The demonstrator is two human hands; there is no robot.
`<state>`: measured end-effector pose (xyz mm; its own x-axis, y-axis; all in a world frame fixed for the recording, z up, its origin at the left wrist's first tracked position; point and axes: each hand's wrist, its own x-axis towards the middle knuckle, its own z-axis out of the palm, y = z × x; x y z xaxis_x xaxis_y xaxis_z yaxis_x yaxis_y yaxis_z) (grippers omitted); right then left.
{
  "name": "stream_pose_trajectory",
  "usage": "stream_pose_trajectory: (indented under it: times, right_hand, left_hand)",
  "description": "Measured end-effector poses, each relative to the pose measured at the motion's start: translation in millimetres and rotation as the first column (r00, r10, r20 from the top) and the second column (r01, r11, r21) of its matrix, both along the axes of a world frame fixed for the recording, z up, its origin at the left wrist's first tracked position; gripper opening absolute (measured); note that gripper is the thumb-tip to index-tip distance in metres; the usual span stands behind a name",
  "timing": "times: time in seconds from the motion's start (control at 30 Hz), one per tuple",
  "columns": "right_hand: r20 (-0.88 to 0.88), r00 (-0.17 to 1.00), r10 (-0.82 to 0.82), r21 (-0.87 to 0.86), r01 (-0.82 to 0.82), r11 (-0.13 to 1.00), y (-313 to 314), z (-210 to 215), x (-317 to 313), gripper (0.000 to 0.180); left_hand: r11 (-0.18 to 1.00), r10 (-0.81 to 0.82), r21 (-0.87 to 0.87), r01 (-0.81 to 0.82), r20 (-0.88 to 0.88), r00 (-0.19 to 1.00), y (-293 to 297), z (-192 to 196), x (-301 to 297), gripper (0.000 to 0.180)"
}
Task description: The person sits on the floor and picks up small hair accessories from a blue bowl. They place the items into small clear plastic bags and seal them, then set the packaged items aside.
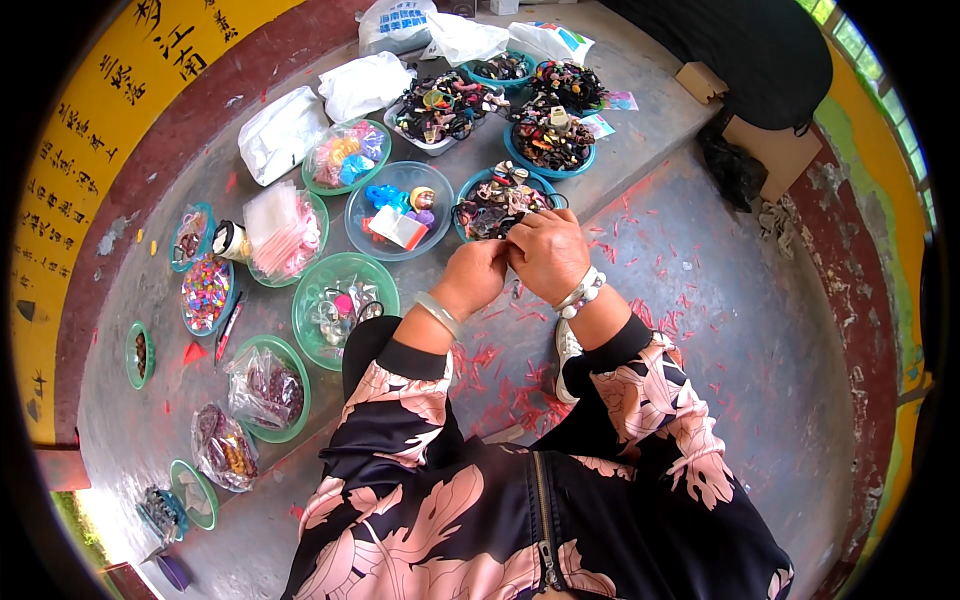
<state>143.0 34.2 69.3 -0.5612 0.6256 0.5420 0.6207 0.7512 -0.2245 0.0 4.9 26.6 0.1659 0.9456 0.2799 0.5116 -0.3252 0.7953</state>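
My left hand point(474, 274) and my right hand point(550, 256) meet fingertip to fingertip, both pinched closed. What they pinch is hidden by the fingers and too small to name. Just beyond them, partly covered by my right hand, is a blue bowl point(545, 184) heaped with dark hair ties point(497, 204) and small ornaments. A dark loop shows by my right knuckles; whether it is held or lies in the bowl, I cannot tell. A pale bangle circles my left wrist, and white beaded bracelets hang on my right.
Left of my hands stand a clear bowl point(355, 243) with bagged blue pieces and a green bowl point(306, 345) of metallic parts. Several bowls of dark hair ties and white plastic bags point(283, 135) sit farther back. Red scraps point(520, 395) litter the grey floor. A cardboard box point(775, 160) stands far right.
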Motion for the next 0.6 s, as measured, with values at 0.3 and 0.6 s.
stream_pose_trajectory:
  times: [0.3,0.6]
  right_hand:
    - [-0.255,0.965,-0.062,-0.316,-0.023,0.948,9,1,5,0.004]
    - [-0.421,0.874,-0.242,-0.767,-0.200,0.610,24,10,30,0.011]
  left_hand:
    - [0.993,0.020,-0.114,0.017,0.317,0.948,4,-10,-1,0.018]
    - [0.902,0.003,-0.343,0.262,0.611,0.792,1,9,-7,0.026]
